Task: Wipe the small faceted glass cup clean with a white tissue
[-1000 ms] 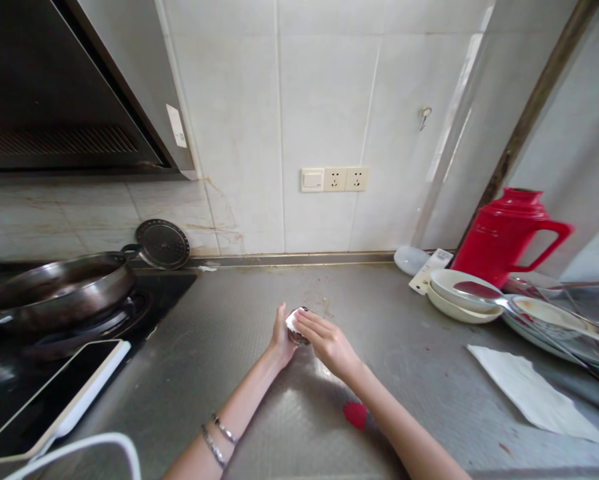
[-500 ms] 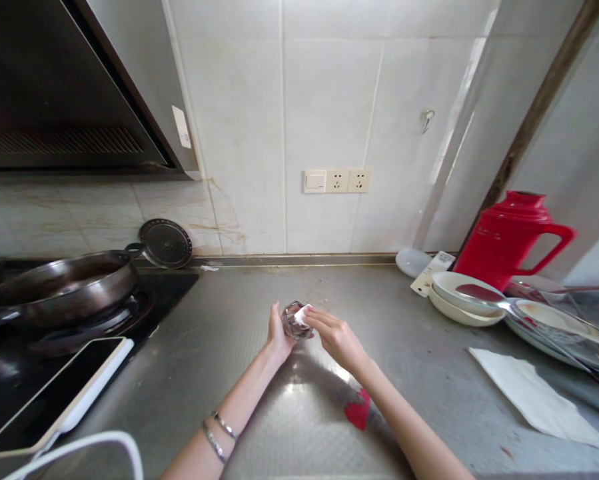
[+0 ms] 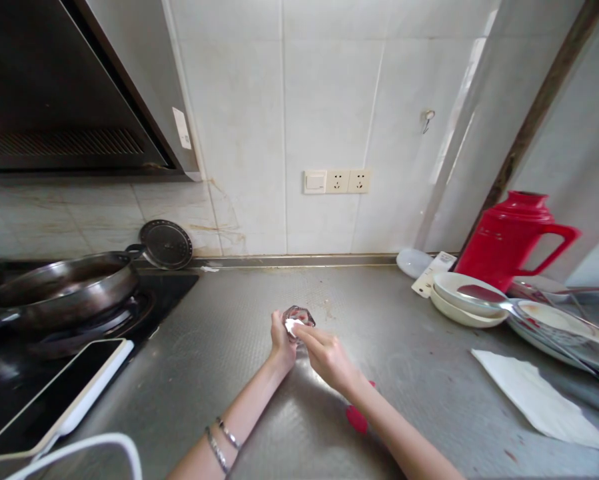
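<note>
Over the middle of the steel counter, my left hand (image 3: 282, 345) is closed around a small clear glass (image 3: 300, 314) with a faceted rim, its mouth tipped toward me. My right hand (image 3: 329, 358) pinches a small white folded piece, which looks like tissue (image 3: 292, 326), and presses it at the near side of the glass's mouth. The fingertips partly cover the tissue. My left palm hides the glass's lower part, and two silver bangles (image 3: 217, 445) circle that wrist.
On the left, a steel pan (image 3: 64, 287) sits on the black stove beside a phone (image 3: 54, 397) with a white cable. A red thermos jug (image 3: 509, 237), stacked bowls (image 3: 466, 313) and a white paper sheet (image 3: 539, 400) lie right. The range hood (image 3: 79, 87) overhangs the upper left.
My right hand has shifted slightly left and toward me, carrying the tissue from the glass's right rim to its near-left side. The glass has tilted a little; my left hand still holds it.
</note>
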### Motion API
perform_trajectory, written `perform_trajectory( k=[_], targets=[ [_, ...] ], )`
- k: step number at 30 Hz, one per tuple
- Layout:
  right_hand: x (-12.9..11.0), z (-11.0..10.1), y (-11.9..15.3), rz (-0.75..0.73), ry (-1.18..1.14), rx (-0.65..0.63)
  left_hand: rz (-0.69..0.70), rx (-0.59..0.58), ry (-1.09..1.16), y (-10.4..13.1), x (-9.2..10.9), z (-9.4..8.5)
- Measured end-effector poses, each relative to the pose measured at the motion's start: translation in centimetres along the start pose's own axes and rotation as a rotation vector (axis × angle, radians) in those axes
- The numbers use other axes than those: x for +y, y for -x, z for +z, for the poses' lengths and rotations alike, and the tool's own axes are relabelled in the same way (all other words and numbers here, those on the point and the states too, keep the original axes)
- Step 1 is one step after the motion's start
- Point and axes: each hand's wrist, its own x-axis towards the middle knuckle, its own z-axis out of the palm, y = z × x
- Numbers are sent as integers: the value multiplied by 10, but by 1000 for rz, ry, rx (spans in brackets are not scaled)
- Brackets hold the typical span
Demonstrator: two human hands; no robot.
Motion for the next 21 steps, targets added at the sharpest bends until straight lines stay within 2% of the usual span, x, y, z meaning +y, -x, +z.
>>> perform_trajectory(
  k=[4, 7, 9, 12, 14, 16, 21],
  targets=[
    [2, -4, -3, -24, -7, -38, 52, 75, 7, 4, -7, 5],
    [10, -9, -5, 82, -79, 36, 61, 89, 3, 5, -5, 7],
    [19, -13, -6, 249, -164, 149, 43, 77, -14, 6, 0, 10],
    [36, -20, -6, 595, -285, 329, -7, 52, -47, 9, 8, 14],
    [47, -21, -4, 822, -416, 403, 3, 31, -47, 11, 13, 17],
    [56, -18, -1, 1027, -606, 398, 29, 11, -36, 11, 16, 18],
    [58, 3, 5, 1185, -838, 192, 86, 2, 0, 7, 20, 15]
  ],
)
